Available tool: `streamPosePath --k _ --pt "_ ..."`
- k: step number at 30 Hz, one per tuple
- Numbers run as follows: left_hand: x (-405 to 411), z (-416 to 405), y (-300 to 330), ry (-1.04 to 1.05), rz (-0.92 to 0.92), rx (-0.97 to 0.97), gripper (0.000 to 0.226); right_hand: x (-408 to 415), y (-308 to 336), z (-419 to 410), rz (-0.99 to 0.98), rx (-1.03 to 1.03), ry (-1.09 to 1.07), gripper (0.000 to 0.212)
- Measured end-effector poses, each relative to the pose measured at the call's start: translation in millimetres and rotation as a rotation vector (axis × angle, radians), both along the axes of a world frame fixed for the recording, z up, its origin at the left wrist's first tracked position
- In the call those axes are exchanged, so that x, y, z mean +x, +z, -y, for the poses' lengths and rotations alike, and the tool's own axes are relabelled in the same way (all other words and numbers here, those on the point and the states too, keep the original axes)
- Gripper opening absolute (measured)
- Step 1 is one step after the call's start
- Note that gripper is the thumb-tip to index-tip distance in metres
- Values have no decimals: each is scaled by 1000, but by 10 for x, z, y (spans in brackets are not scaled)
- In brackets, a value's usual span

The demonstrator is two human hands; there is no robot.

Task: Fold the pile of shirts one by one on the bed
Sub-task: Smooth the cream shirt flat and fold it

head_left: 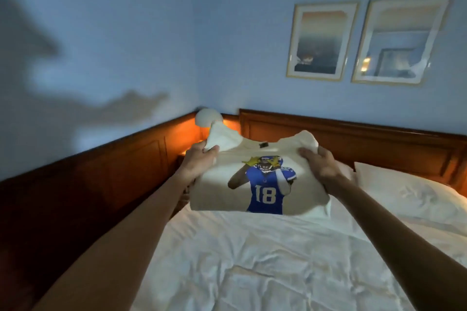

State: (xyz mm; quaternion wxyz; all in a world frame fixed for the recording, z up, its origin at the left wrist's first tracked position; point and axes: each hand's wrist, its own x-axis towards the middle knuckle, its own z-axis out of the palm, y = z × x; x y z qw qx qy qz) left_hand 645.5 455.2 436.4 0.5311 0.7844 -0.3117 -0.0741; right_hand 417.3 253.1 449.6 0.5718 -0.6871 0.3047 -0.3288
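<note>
Cream shirt (222, 184), one, folded, held above the bed (252, 260): my left hand (199, 161) and right hand (321, 164) grip its top corners, arms outstretched.

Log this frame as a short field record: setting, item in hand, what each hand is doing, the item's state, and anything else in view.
setting: bed with white sheet, wooden headboard, blue wall
item: cream shirt with a printed football player, number 18
left hand: grips the shirt's upper left edge
right hand: grips the shirt's upper right edge
shirt state: looks folded, held up above the bed, print facing the camera
other: pillow at right, two framed pictures on the wall, lit lamp in the corner
pile of shirts: not in view
</note>
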Motion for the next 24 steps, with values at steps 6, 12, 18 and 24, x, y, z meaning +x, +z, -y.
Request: streamPosePath --k 6,12,18,24 --pt "459 -1826 261 287 13 55 40 1197 209 -1257 41 -57 294 24" --pt "717 -4156 500 596 74 61 34 2411 376 -3228 79 -99 599 26" --pt "592 -6420 549 930 39 42 35 3202 344 -5489 44 -142 936 29" --pt "-53 -8503 555 1255 29 3 26 3539 344 -7820 85 -120 1291 31"
